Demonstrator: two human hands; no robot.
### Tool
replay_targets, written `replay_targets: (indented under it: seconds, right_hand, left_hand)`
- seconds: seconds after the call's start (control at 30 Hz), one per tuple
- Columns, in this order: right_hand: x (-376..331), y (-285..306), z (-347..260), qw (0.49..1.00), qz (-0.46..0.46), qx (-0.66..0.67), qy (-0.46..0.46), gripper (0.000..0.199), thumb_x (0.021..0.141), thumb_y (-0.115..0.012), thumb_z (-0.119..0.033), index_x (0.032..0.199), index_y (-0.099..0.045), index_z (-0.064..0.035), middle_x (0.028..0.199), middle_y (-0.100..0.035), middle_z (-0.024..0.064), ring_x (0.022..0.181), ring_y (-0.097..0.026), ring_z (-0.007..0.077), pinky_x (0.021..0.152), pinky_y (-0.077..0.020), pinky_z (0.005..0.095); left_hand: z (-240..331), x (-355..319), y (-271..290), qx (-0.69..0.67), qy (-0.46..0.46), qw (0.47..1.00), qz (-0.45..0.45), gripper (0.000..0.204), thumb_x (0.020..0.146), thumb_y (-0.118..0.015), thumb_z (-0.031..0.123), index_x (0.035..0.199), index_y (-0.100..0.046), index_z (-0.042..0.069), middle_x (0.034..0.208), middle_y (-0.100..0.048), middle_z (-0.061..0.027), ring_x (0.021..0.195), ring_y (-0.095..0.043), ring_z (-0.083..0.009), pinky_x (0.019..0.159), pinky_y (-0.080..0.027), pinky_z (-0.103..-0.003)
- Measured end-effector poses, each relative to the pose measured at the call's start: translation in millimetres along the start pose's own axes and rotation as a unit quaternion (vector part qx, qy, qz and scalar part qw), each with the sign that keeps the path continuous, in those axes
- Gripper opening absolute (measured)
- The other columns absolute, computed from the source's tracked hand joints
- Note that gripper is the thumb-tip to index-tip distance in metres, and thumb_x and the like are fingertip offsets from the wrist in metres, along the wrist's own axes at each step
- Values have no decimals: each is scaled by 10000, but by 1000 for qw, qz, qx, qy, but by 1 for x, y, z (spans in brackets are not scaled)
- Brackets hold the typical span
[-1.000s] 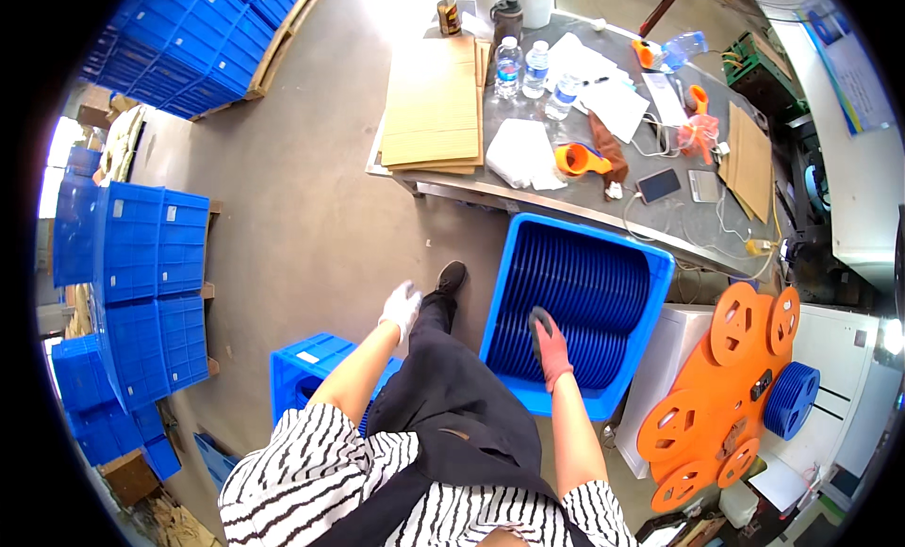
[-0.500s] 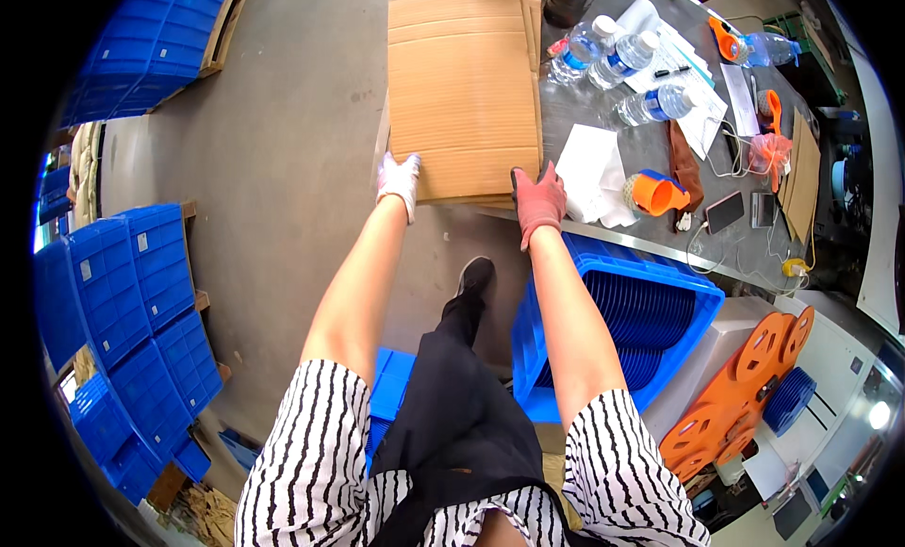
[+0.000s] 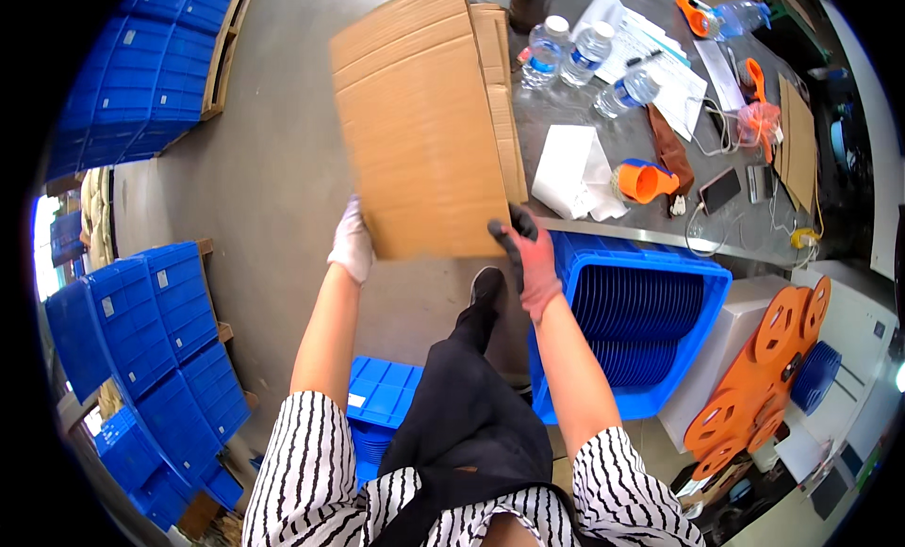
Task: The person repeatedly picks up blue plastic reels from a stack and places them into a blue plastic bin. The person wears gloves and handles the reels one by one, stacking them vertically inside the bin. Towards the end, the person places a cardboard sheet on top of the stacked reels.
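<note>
A brown corrugated cardboard sheet (image 3: 424, 142) hangs tilted between my hands, off the left edge of the table. My left hand (image 3: 353, 244), in a white glove, grips its lower left edge. At the lower right corner, my right hand (image 3: 530, 264), in a pink glove with dark fingertips, is closed on the sheet. More cardboard sheets (image 3: 506, 104) lie on the table's edge behind it, partly covered. Below my right hand stands a blue crate (image 3: 650, 255) holding rows of thin dark blue discs (image 3: 636, 302).
The grey table (image 3: 566, 109) carries water bottles (image 3: 586, 52), papers (image 3: 665, 95), an orange tape dispenser (image 3: 649, 181) and a phone (image 3: 720, 191). Stacked blue crates (image 3: 132, 311) stand at left, and a lidded blue crate (image 3: 385, 391) by my leg. Orange reels (image 3: 754, 377) stand at right.
The top cardboard sheet has come toward me and to the left, tilting and sliding off the sheets beneath. Both my hands have moved nearer with it.
</note>
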State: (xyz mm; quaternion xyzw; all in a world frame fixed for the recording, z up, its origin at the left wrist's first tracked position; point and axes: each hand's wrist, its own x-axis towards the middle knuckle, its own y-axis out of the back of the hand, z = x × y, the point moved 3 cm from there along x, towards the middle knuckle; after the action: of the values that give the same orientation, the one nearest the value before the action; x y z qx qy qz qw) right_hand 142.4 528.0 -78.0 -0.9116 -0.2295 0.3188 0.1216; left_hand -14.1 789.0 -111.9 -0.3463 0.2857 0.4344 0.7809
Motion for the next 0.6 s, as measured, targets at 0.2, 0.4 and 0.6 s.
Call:
replay_targets:
  seconds: [0.2, 0.4, 0.6]
  right_hand:
    - [-170, 91, 32, 984, -10, -139, -113, 372, 898, -639, -74, 1261, -583, -18, 1084, -681, 70, 992, -609, 119, 869, -479, 241]
    - [-308, 159, 44, 880, -185, -222, -378, 722, 801, -742, -386, 1440, -452, -217, 1258, -599, 117, 1017, -609, 190, 915, -474, 316]
    - [-353, 250, 186, 971, 70, 229, 12, 592, 897, -673, -163, 1414, -418, -26, 1373, -519, 127, 1127, -594, 202, 887, -518, 296]
  left_hand:
    - [-7, -121, -5, 52, -48, 990, -121, 526, 1016, -417, 448, 1356, -483, 51, 1337, -550, -87, 1229, -519, -234, 1034, -424, -369]
    - [-65, -223, -49, 213, -20, 960, -180, 440, 997, -515, 326, 1326, -507, 34, 1297, -573, -95, 1176, -556, -228, 979, -469, -366]
    - [-152, -240, -86, 446, 58, 851, -273, 414, 966, -597, 297, 1282, -542, 35, 1161, -617, -26, 1057, -577, -149, 905, -479, -306]
